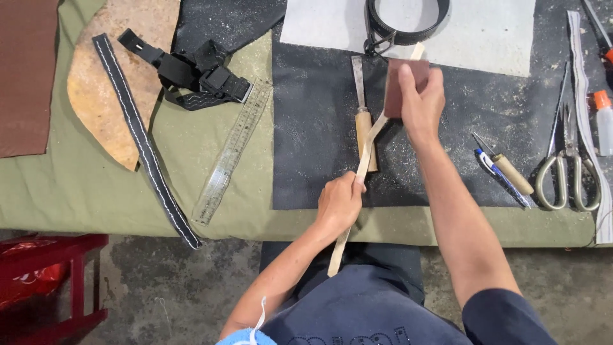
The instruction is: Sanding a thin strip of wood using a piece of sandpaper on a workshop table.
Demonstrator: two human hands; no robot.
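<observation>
Two bare hands are closed on one thing — a long, pale leather strip (364, 163) that runs diagonally from just right of the frame's centre top down to the lower middle. The fingers of the left hand (340, 203) are curled tight around the strip near its lower part, at the centre of the frame, with the free end hanging past the table edge over the lap. Higher up, the fingers of the right hand (421, 96) are pressed together around a small reddish-brown block (397, 86), which is held against the strip's upper end.

Just left of the strip, a wooden-handled chisel (363, 118) lies on the dark mat (306, 147). A black belt loop (408, 19) rests on a white sheet (491, 32) at the top. Towards the right edge lie a pen and a small wooden-handled tool (504, 174), then scissors (568, 172). In the left half — on olive cloth (89, 198) — a clear ruler (231, 153), a black stitched strap (143, 144) and a black buckle strap (188, 70) are spread. A red stool (57, 281) is seen at the lower left.
</observation>
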